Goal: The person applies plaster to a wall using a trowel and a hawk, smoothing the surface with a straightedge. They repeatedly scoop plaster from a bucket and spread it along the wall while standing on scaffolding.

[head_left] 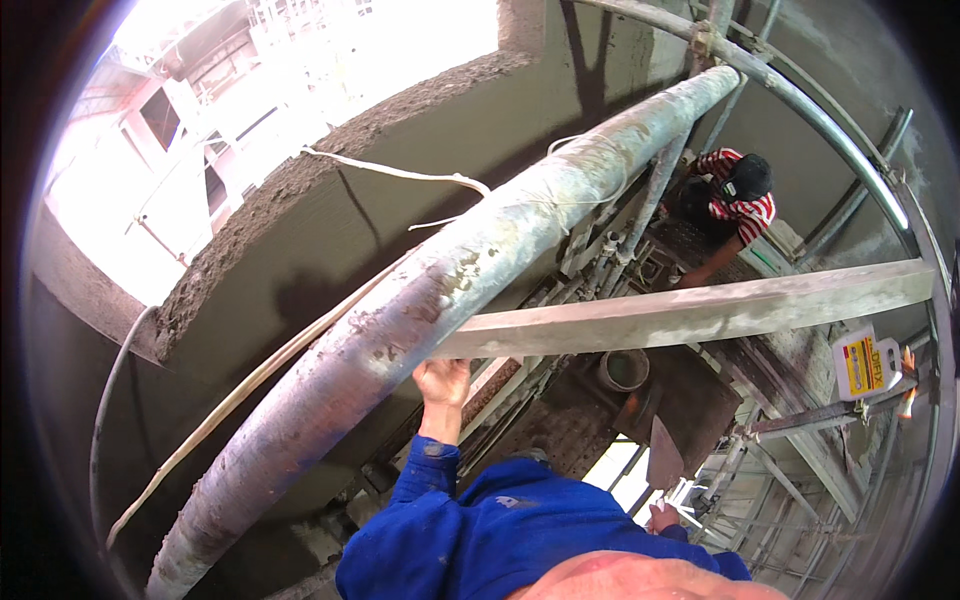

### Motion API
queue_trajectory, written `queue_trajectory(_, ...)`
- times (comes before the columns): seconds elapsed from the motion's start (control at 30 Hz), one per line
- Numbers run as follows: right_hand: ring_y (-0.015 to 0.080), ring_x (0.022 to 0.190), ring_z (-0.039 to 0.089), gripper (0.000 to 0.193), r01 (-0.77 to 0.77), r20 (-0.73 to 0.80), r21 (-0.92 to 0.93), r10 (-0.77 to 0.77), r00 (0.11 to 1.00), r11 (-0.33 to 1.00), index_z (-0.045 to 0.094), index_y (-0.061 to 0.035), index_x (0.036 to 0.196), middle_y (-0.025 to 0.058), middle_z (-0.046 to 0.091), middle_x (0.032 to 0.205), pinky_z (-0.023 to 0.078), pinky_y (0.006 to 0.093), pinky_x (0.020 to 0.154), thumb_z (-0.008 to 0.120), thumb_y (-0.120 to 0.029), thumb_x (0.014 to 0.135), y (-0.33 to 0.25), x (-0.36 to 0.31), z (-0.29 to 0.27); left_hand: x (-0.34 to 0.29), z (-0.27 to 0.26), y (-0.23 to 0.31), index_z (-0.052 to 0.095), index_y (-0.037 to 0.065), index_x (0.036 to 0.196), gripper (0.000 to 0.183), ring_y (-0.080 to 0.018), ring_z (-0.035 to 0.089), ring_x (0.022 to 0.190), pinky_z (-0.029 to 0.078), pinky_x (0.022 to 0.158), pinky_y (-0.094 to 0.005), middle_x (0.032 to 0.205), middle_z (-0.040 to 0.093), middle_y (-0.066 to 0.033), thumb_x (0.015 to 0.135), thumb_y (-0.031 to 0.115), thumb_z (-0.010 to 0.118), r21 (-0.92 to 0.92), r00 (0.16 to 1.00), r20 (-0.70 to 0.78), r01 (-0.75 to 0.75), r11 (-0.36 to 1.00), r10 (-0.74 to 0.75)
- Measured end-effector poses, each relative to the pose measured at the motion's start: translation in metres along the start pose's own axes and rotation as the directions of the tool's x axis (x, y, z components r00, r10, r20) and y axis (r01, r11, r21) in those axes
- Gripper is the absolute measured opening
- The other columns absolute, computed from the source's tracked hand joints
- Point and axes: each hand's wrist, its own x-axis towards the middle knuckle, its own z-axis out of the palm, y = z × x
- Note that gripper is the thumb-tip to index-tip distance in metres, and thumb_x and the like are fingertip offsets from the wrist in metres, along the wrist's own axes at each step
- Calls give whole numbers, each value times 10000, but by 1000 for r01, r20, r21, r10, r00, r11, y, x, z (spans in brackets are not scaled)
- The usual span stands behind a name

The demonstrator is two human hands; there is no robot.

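Head view: your right hand (662, 518) at five o'clock grips a trowel (666, 458), I can't tell your left hand (441, 383) grip at seven, and the wall (430, 145) looks smooth, its eleven-o'clock ledge (340, 140) unfinished.

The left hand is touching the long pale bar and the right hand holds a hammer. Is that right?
Not quite: the right hand holds a triangular trowel, not a hammer, as the head view shows. The left hand is touching the long pale bar.

The platform (565, 430) is dark brown, its surface speckled; a round bucket (622, 387) stands on it near the far edge, mouth facing up.
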Motion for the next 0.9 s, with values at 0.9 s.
queue_trajectory(0.9,144,384,437,136,276,464,-293,-116,878,915,432,-127,877,30,464,551,424,335,347,530,-220,888,-223,140,-10,-133,-83,102,502,96,1206,481,-251,560,1044,490,844,-435,1177,565,-67,885,451,448,334,761,-273,-500,799,589)
